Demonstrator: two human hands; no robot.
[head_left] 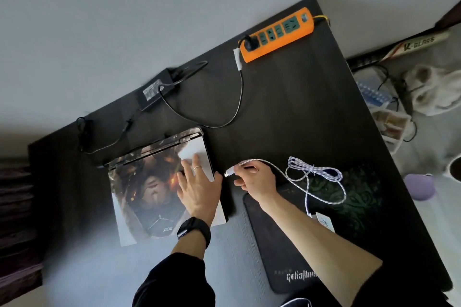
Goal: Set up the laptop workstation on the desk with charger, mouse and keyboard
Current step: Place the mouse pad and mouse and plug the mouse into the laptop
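A closed laptop (149,189) with a picture skin lies on the dark desk (287,112). My left hand (197,187) rests flat on its lid near the right edge, fingers spread. My right hand (257,179) pinches a USB plug (229,172) just right of the laptop's side. From the plug a white braided cable (314,174) runs in loops over the black mouse pad (349,207) to a white device (324,223) partly hidden behind my forearm. The black charger brick (157,90) lies behind the laptop, its cord plugged into an orange power strip (277,35).
The desk's far edge meets a pale wall. Off the right edge lie clutter, a white furry item (429,90), a purple object (420,185) and a white cup (455,167). Dark fabric (15,207) sits at the left.
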